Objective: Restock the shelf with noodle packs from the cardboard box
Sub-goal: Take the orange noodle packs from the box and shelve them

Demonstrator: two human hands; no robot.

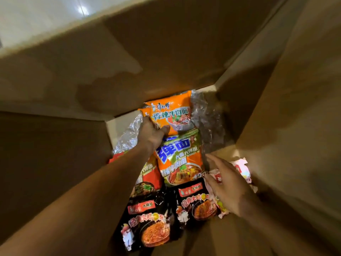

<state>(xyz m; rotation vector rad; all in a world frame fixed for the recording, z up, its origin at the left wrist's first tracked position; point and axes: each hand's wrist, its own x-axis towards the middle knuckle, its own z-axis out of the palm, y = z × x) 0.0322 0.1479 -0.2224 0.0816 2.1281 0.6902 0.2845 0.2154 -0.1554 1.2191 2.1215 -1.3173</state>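
Left hand (150, 134) grip clamped on orange noodle pack (170, 112) inside cardboard box (184, 52); right hand (227, 187) fingers apart.

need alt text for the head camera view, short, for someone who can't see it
Looking down into a deep cardboard box, the person's left hand grips an orange noodle pack at the far end. The right hand hangs open over white packs on the right, with an orange and green pack and two black packs between the arms.

One cardboard box (184, 52) holds two orange noodle packs (171, 113), two black packs (151, 228), two hands (150, 134).
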